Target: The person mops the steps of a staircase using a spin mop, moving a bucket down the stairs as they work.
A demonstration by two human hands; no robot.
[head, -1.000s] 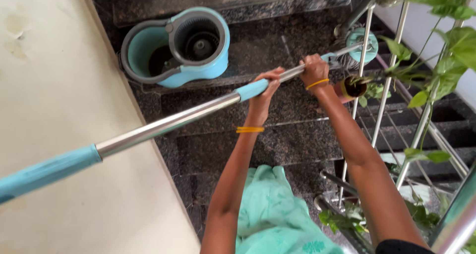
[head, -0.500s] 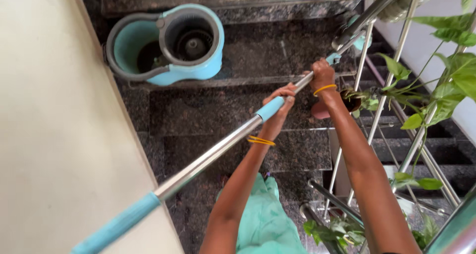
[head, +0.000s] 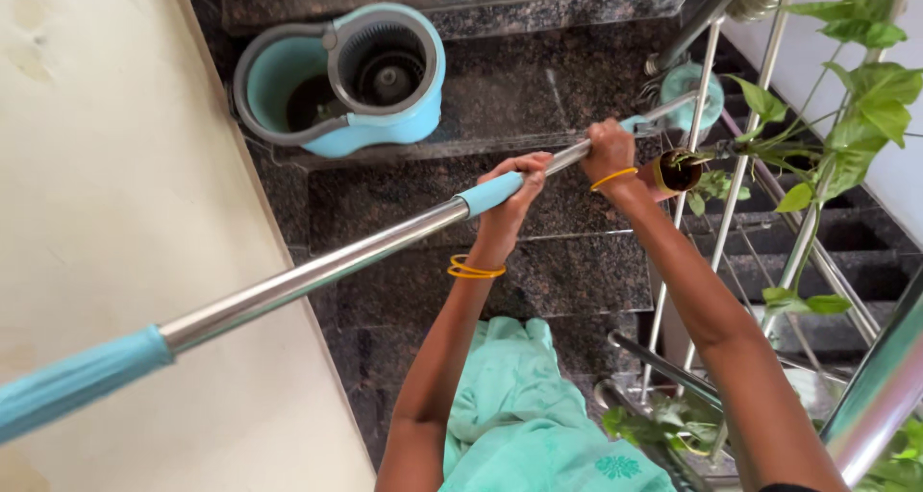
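Flatter since before, mop pole (head: pixel 327 266) points upper-right

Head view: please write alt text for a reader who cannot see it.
Both hands, left and right, grip a steel mop pole held across dark granite stairs. A blue spin bucket stands on a step above, beside a steel railing with plants.

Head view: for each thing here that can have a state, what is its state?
Left hand: fingers closed around the mop pole at its blue sleeve.
Right hand: closed around the pole, further toward the mop head.
Mop pole: held slanted across the stairs.
Mop head: down by the railing.
Spin bucket: upright on a stair, basket empty.
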